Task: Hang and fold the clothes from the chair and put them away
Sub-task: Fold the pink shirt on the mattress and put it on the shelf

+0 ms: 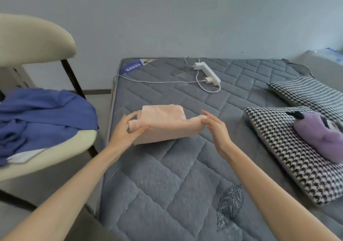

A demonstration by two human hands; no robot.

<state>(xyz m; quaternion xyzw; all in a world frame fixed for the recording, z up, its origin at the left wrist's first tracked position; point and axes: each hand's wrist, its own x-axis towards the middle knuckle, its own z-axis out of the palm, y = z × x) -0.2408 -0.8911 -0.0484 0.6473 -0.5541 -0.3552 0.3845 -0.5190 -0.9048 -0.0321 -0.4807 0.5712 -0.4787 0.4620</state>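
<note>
Folded pink garment (163, 123), long axis left-right, between 2 hands

A blue label (132, 66) with white characters lay on the mattress (167, 175) corner; its print was too blurred to read.

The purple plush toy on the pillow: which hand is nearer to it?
The right hand, at the pink folded garment's right end, is nearer the purple plush toy. The left hand grips the garment's far left end.
</note>
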